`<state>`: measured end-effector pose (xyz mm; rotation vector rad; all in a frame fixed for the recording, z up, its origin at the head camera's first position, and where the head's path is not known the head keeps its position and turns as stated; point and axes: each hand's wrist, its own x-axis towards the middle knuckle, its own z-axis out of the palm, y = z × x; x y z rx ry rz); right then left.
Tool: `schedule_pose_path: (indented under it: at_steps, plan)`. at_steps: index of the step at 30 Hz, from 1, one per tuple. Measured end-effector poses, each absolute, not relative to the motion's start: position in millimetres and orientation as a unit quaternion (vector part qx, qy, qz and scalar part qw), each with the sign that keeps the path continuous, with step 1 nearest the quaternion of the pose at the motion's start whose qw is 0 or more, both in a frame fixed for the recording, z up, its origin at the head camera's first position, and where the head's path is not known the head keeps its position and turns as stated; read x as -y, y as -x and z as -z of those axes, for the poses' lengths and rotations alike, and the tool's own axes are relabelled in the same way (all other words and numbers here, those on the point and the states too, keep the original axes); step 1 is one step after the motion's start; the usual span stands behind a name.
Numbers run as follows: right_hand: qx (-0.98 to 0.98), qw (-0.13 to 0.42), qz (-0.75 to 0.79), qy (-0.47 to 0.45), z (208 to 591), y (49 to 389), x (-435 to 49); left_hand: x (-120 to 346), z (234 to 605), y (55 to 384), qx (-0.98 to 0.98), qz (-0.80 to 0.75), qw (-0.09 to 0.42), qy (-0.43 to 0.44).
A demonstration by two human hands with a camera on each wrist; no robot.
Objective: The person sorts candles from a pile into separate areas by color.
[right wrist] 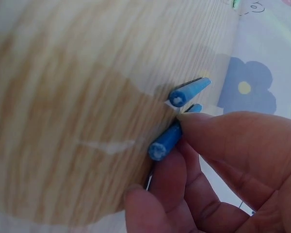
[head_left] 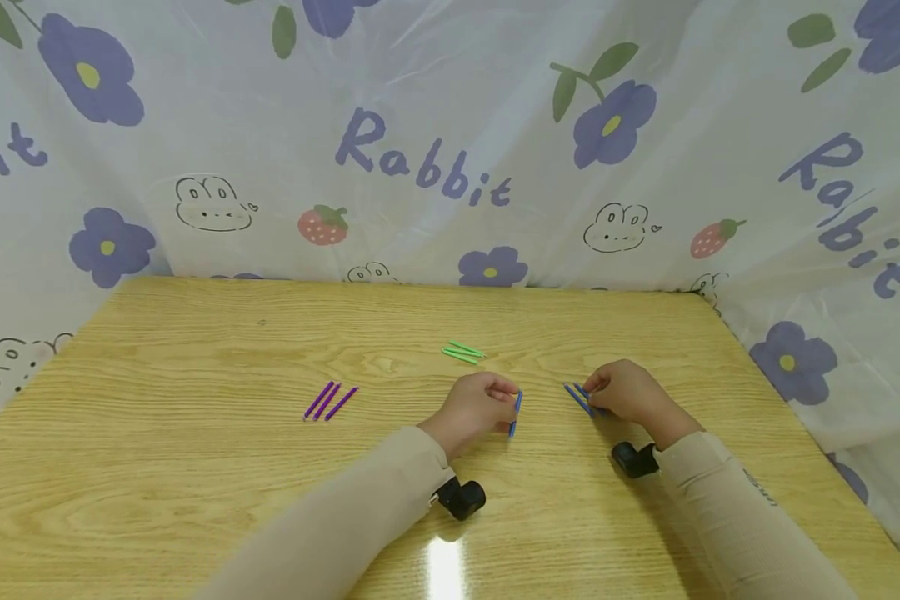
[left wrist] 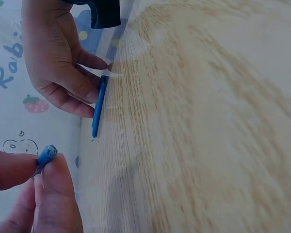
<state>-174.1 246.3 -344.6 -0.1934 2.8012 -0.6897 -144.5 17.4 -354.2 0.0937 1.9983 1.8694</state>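
My left hand (head_left: 474, 410) pinches a thin blue stick (head_left: 516, 414) between thumb and fingers, above the table's middle. The left wrist view shows the end of this blue stick (left wrist: 48, 154) between the fingertips. To the right, my right hand (head_left: 632, 393) pinches another blue stick (right wrist: 166, 140) low at the tabletop, its thumb and fingers on either side. Just left of that hand, a further blue stick (head_left: 578, 400) lies on the wood, beside the pinched one and roughly parallel to it. The right hand's fingers partly hide the stick they hold.
Three purple sticks (head_left: 331, 401) lie side by side on the wooden table (head_left: 195, 483) to the left. Several green sticks (head_left: 463, 352) lie farther back near the middle. A patterned curtain (head_left: 420, 100) hangs behind the table's back edge. Black cameras (head_left: 461, 498) sit at both wrists.
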Motion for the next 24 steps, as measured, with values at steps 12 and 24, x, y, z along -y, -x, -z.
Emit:
schedule_pose_path:
  at_steps: [12, 24]
  plan:
    - [-0.963, 0.117, 0.233, 0.072, 346, 176, -249, -36, 358, 155, -0.73, -0.655, 0.194, -0.027]
    - [-0.962, 0.122, 0.233, 0.073, 347, 177, -249, -44, 361, 163, -0.736, -0.651, 0.184, -0.026]
